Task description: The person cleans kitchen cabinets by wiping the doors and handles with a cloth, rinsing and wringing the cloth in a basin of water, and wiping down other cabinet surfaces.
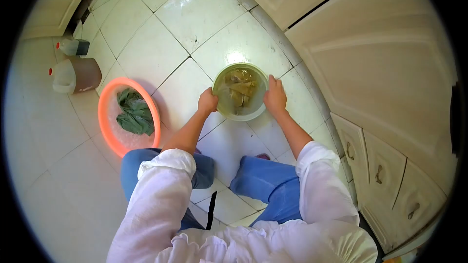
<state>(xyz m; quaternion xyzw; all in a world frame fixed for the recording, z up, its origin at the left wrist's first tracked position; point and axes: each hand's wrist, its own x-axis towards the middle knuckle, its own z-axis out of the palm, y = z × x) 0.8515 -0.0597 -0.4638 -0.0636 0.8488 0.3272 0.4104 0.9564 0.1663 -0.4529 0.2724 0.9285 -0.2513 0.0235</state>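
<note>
In the head view a round, pale green bucket (253,116) is between my two hands, with liquid and yellowish-brown cloth (242,87) inside it. My left hand (208,101) is closed on the bucket's left rim. On the opposite side, my right hand (275,96) grips the right rim. Whether the bucket touches the floor I cannot tell. To the left stands an orange basin (104,117) holding dark green cloth (135,112) in foamy water.
White floor tiles (170,34) surround the bucket. Beige cabinets (375,53) with drawers (378,165) line the right side. At the far left are a large jug (83,75) of brownish liquid and a smaller dark-filled jug (75,47), both with red caps.
</note>
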